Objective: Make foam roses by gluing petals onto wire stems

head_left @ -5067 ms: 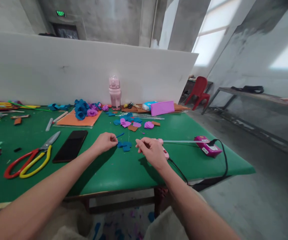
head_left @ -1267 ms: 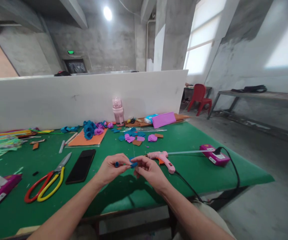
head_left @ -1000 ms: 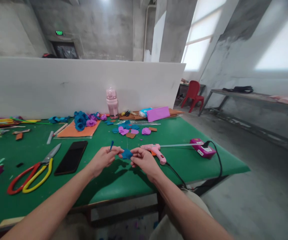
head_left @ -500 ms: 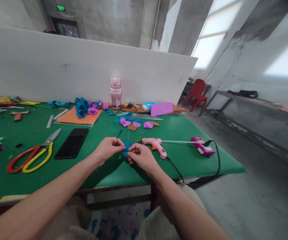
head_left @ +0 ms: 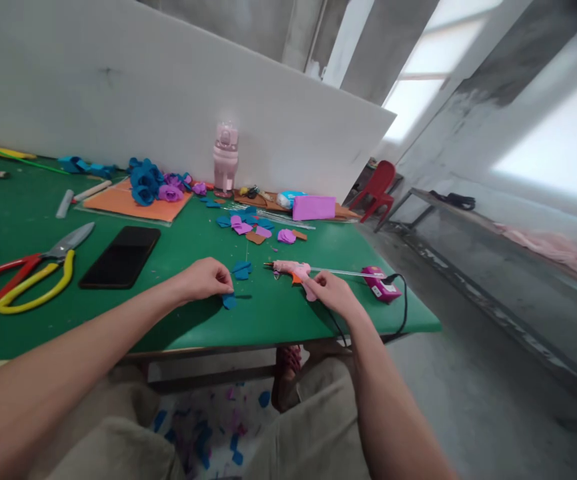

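Observation:
My left hand rests on the green table, fingers pinched on a small blue foam piece with a thin blue stick. Just beyond it lie loose blue petals. My right hand has closed round the handle of the pink glue gun, which lies on the table with its nozzle pointing left and a clear glue stick out the back.
Red-and-yellow scissors and a black phone lie to the left. Blue and purple foam roses sit on an orange sheet; a pink bottle stands by the white board. A purple power strip sits near the table's right edge.
My right hand left the blue piece and moved right onto the glue gun. My left hand lowered the blue piece to the table. The view tilted down and right.

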Motion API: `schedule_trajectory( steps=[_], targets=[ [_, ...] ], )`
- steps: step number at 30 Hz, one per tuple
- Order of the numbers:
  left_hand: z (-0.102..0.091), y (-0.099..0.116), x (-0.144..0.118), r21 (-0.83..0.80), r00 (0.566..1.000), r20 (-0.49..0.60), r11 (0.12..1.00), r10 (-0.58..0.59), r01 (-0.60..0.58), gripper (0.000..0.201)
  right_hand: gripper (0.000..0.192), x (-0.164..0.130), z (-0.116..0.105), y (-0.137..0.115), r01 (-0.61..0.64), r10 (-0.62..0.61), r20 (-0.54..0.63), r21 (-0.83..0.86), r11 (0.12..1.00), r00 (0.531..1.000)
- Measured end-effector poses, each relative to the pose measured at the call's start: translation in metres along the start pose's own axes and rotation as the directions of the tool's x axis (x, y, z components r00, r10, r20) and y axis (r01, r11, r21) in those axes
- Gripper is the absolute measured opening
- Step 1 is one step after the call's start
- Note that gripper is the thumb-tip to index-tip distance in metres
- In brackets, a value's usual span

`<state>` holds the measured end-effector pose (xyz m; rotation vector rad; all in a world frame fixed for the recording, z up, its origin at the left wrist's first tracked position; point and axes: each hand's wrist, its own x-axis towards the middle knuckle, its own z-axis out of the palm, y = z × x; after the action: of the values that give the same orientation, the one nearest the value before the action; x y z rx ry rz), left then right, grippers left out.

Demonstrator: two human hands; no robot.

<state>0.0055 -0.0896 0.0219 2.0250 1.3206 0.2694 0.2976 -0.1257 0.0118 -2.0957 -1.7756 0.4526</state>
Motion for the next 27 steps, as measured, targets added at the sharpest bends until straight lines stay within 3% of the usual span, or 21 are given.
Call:
schedule_trajectory(
  steps=[5, 7, 9, 11, 13, 15, 18, 21, 27],
  targets=[
    [0.003, -0.004, 0.001, -0.014, 1.000, -0.001, 1.000, 0.006, -0.006, 0.020, 0.019, 0.004, 0.011, -0.011, 0.017, -0.012, 0.060, -0.082, 0.997, 0.998],
    [0.003, -0.005, 0.000, -0.033, 1.000, -0.005, 0.999, -0.001, 0.000, 0.019, 0.016, 0.006, 0.009, -0.012, 0.013, -0.016, 0.098, 0.027, 1.000, 0.995],
    [0.003, -0.005, -0.001, -0.075, 1.000, -0.009, 0.997, -0.007, 0.006, 0.018, 0.017, 0.005, 0.005, -0.011, -0.018, -0.005, 0.089, 0.255, 0.967, 0.996],
    [0.003, -0.006, -0.001, -0.122, 1.000, -0.012, 0.992, -0.023, 0.021, 0.017, 0.016, 0.001, 0.000, -0.011, -0.039, -0.002, 0.075, 0.553, 0.832, 0.997],
    [0.002, -0.005, -0.001, -0.146, 0.999, -0.015, 0.988, -0.049, 0.047, 0.015, 0.020, -0.004, -0.004, -0.015, -0.082, -0.050, 0.143, 0.787, 0.611, 0.988],
    [0.002, -0.004, -0.002, -0.139, 0.997, -0.027, 0.988, -0.075, 0.071, 0.013, 0.022, -0.010, -0.006, -0.021, -0.198, -0.151, 0.285, 0.884, 0.424, 0.947],
    [0.001, -0.001, -0.003, -0.084, 0.991, -0.061, 0.990, -0.115, 0.110, 0.011, 0.023, -0.020, -0.005, -0.033, -0.356, -0.287, 0.449, 0.877, 0.322, 0.846],
    [0.001, 0.001, -0.004, -0.046, 0.987, -0.086, 0.990, -0.134, 0.130, 0.010, 0.025, -0.030, -0.002, -0.041, -0.289, -0.350, 0.425, 0.880, 0.378, 0.835],
    [0.001, 0.000, -0.003, -0.011, 0.991, -0.067, 0.993, -0.115, 0.115, 0.009, 0.035, -0.046, -0.008, -0.055, -0.016, -0.360, 0.352, 0.734, 0.679, 0.864]
  ],
)
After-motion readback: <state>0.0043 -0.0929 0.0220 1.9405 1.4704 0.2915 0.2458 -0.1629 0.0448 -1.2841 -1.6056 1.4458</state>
